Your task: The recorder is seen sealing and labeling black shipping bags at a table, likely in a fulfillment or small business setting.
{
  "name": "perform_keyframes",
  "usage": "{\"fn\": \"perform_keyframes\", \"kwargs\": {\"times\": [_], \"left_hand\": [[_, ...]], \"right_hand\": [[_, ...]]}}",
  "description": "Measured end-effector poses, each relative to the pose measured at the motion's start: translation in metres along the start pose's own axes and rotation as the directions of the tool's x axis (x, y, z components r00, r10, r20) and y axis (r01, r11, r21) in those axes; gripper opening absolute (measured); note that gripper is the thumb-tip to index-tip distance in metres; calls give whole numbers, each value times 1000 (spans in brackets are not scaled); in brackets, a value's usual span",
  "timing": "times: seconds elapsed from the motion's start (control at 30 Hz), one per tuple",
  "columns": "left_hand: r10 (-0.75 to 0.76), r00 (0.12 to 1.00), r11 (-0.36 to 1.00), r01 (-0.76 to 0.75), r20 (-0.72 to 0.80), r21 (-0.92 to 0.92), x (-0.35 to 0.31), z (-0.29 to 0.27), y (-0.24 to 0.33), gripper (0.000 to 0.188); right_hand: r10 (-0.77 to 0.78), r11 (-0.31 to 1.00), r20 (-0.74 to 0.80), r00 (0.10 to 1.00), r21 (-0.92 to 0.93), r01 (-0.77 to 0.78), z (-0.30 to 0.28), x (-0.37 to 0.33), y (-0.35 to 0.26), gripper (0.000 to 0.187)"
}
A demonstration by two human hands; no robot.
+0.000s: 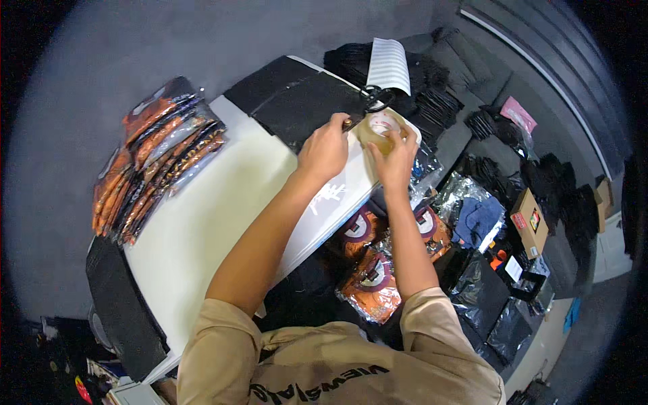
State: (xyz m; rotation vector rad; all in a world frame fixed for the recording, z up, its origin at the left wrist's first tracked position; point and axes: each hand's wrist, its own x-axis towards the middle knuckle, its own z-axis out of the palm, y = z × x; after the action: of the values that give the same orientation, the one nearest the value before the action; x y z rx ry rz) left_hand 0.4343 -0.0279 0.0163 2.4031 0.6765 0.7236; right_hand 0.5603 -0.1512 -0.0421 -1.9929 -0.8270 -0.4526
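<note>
My right hand (397,156) is curled round a roll of yellowish clear tape (372,138) with a white core, at the far right corner of the white table (202,223). Just left of it, my left hand (325,150) is closed in a fist. A small dark, brass-coloured end (347,125) pokes out by its thumb; the rest of that thing is hidden in the fingers. Right behind the tape lie black-handled scissors (376,98).
Stacks of orange patterned garments in clear bags (158,158) lie at the table's left. A black panel (290,98) covers its back edge. A striped white sheet (389,64) stands behind. Bagged garments (371,287), black bundles and a brown box (529,223) crowd the right side.
</note>
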Motion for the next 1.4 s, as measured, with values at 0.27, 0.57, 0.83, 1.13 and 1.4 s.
{"fn": "perform_keyframes", "kwargs": {"times": [0.27,0.57,0.83,1.13,1.4], "left_hand": [[-354,916,926,371,-191,62,-169,-170,-67,31],[-358,814,712,555,-458,430,-337,-258,-167,30],[-291,789,664,574,-542,479,-372,-251,-196,27],[-456,640,878,212,-618,-428,-373,-219,-184,41],[-428,806,897,326,-408,-297,-371,-217,-182,29]], "right_hand": [[-270,881,170,948,441,172,-38,-56,-96,40],[-744,586,456,488,797,147,30,-165,-233,37],[-779,585,527,339,805,94,61,-202,-256,40],[-872,476,341,351,754,453,63,-217,-262,41],[-859,498,378,346,774,391,53,-212,-261,40]]}}
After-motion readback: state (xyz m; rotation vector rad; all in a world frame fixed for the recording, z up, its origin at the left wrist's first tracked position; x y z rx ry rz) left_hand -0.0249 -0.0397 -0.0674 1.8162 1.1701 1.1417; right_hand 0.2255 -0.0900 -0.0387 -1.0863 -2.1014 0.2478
